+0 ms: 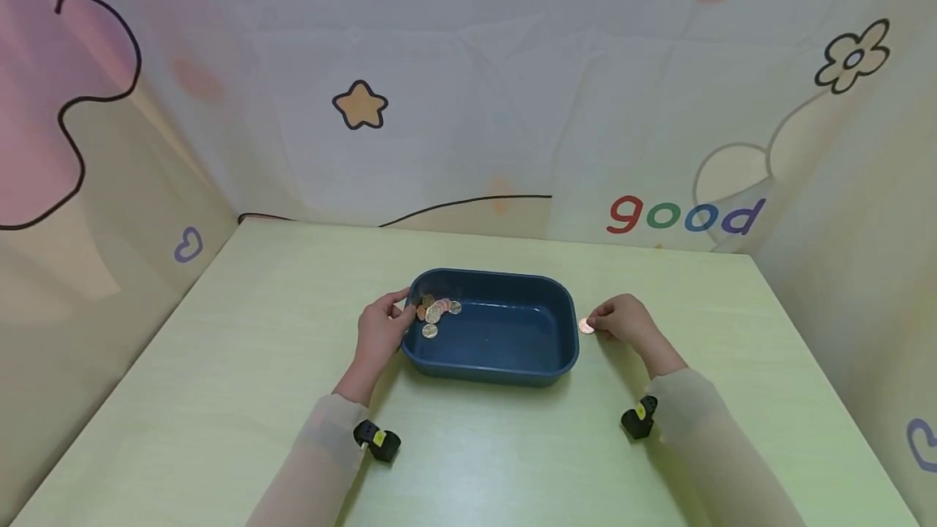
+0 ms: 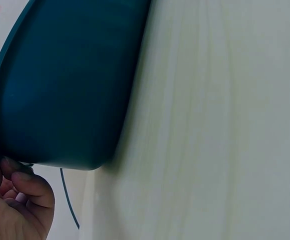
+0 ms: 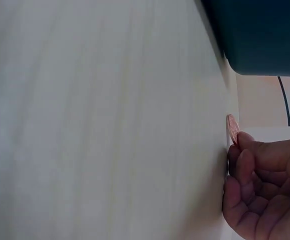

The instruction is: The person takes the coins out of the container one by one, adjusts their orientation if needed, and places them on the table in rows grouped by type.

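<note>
A dark blue rectangular bin [image 1: 505, 340] stands on the table, with several gold, silver and copper coins [image 1: 433, 314] gathered at its left end. My left hand [image 1: 379, 333] grips the bin's left rim, thumb over the edge; the left wrist view shows its fingers [image 2: 32, 185] curled at the rim's corner. Just right of the bin, my right hand [image 1: 628, 324] pinches a copper-coloured coin [image 1: 586, 326] between thumb and fingertips. In the right wrist view that coin [image 3: 232, 129] is tilted, close over the tabletop, its lower part hidden by the fingers.
The pale wood-grain table [image 1: 256, 332] extends around the bin. A printed cloth backdrop [image 1: 468, 128] rises behind it and along both sides. Small black cameras [image 1: 640, 418] sit on both wrists, over light sleeves.
</note>
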Motion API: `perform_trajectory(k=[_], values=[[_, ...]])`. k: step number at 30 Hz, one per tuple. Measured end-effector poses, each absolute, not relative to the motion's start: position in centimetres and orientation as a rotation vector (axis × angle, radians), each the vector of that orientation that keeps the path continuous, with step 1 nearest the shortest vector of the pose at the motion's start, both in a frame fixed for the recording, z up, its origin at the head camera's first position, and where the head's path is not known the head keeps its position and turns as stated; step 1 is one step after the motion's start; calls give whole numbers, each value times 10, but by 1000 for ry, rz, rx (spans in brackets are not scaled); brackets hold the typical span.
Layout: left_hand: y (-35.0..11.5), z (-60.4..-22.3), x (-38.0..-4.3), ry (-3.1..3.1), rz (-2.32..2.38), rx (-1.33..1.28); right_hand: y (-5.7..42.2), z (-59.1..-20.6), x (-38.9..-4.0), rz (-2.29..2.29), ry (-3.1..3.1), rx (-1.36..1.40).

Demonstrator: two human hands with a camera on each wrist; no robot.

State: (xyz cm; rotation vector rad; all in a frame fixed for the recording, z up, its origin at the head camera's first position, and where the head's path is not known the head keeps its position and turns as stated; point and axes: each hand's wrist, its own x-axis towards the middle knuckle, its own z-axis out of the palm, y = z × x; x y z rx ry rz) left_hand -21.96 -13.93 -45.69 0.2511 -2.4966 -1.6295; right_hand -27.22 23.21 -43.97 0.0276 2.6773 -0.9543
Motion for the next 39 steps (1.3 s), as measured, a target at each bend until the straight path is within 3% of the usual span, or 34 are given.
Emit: perform_trajectory(k=[31, 39], values=[[-138, -455, -222, -2508, -1652, 259, 237, -443, -277, -945, 2652, 134], [-139, -458, -221, -2514, -1638, 269, 252, -432, -278, -1092, 2470, 10]])
